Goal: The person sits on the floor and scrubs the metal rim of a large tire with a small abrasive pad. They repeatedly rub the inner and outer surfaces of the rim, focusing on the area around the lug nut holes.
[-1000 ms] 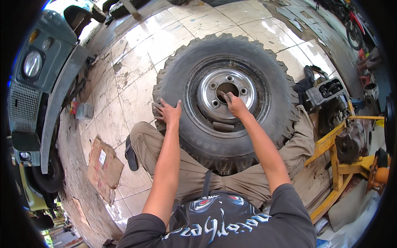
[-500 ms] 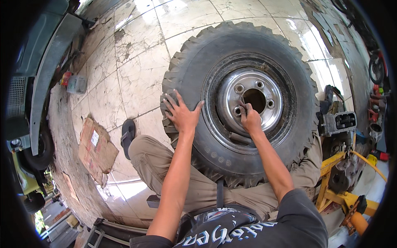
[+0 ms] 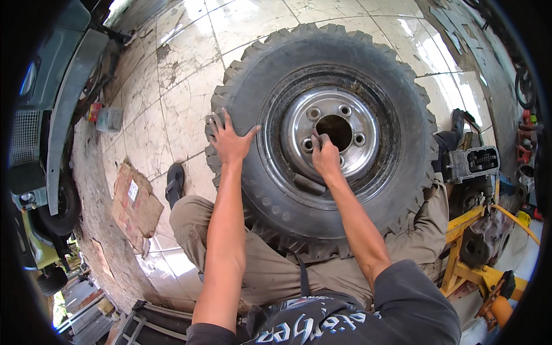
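Note:
A big black tyre with chunky tread lies over my lap, its steel wheel rim facing up. The rim has a round centre hole and several bolt holes. My left hand rests with fingers spread on the tyre's left sidewall, its fingertips near the tread. My right hand is closed at the rim, fingers curled at the metal between a bolt hole and the centre hole. Part of its grip is hidden. A short dark grey piece sits in the groove below the rim's centre.
Flattened cardboard lies on the tiled floor at left, near my sandal. A vehicle's metal bumper stands at far left. On the right are a metal engine part and a yellow stand. A small clear container is beside the bumper.
The tyre and rim have shifted left and slightly away from me, turning a little clockwise. Both hands have moved with them and keep their holds.

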Demonstrator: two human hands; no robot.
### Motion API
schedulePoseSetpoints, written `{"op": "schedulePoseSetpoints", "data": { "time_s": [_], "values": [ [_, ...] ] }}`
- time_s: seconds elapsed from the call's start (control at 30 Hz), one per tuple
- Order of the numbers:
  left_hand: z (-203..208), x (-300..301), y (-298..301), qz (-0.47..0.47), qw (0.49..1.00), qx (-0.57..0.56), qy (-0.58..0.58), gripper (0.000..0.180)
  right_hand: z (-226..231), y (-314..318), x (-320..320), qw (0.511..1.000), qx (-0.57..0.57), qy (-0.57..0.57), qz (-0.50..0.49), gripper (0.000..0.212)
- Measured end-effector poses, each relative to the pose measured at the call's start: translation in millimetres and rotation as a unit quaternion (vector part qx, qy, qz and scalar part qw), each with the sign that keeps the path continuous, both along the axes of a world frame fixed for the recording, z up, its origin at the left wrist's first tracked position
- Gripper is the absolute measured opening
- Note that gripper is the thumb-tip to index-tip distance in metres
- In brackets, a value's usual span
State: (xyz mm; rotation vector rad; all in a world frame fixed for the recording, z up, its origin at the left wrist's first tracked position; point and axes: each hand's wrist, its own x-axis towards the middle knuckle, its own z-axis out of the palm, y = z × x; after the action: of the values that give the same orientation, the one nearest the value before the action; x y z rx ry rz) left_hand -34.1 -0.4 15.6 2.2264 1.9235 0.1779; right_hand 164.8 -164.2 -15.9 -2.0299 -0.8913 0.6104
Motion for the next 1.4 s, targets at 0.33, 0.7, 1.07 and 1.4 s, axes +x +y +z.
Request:
{"op": "schedulePoseSetpoints", "data": {
  "time_s": [0.33, 0.7, 1.07, 1.4],
  "values": [
    [-9.7, -11.8, 30.6, -0.055, 0.998, 0.022, -0.039, 0.125, -4.9, -11.4, -3.2, 0.993, -0.029, -0.021, 0.110, 0.030],
    [-23.5, -22.1, 21.8, -0.139, 0.987, 0.073, -0.024, 0.094, -40.4, -32.4, 56.9, 0.930, -0.057, -0.278, 0.233, 0.032],
    [-5.1, 5.5, -96.4, -0.260, 0.964, 0.022, -0.055, 0.080, -29.2, -31.2, 31.8, 0.956, -0.120, -0.225, 0.145, 0.034],
    [-12.9, 69.9, -115.6, -0.337, 0.893, -0.040, -0.297, 0.059, 6.3, -71.5, 21.7, 0.986, 0.058, -0.118, 0.104, 0.023]
  ]
}}
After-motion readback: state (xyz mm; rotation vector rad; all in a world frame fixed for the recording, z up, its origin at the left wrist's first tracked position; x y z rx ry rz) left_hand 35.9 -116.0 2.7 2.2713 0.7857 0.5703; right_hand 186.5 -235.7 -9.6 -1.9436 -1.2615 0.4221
